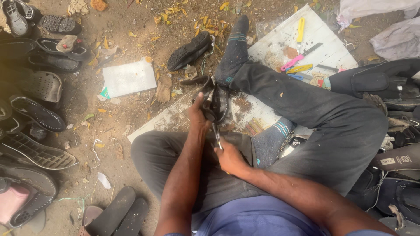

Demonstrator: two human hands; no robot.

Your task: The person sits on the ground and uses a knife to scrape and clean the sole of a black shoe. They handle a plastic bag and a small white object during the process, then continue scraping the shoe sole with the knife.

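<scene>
Left hand [199, 116]: fingers clenched round the black shoe [218, 105], held steady between the knees, above the white board [323, 37] lying on the dirt ground [122, 118]. Right hand [229, 158]: fingers closed on a slim metal blade [217, 134], tip touching the lower edge of the shoe; handle hidden inside the fist. Legs in dark grey trousers [306, 105], one stretched across the board; socks dark with teal stripes [236, 43]. On the board, beyond the outstretched leg: yellow-handled tool [300, 29], pink-handled knife [297, 58], further yellow and blue handles just beside it, brown scraps and shavings near the shoe. On the ground, near the raised foot: single black sole [189, 51], tread side partly showing; smaller white slab [129, 78] well apart to the left; dry yellow leaves scattered about. Left margin: heap of worn sandals and soles [35, 113], mostly black, treads up, one with pink lining at bottom. Bottom edge: two flat dark sandals [118, 215] side by side. Right margin: more black footwear [393, 131] piled against the leg; pale cloth bags [385, 22] at top corner.
</scene>
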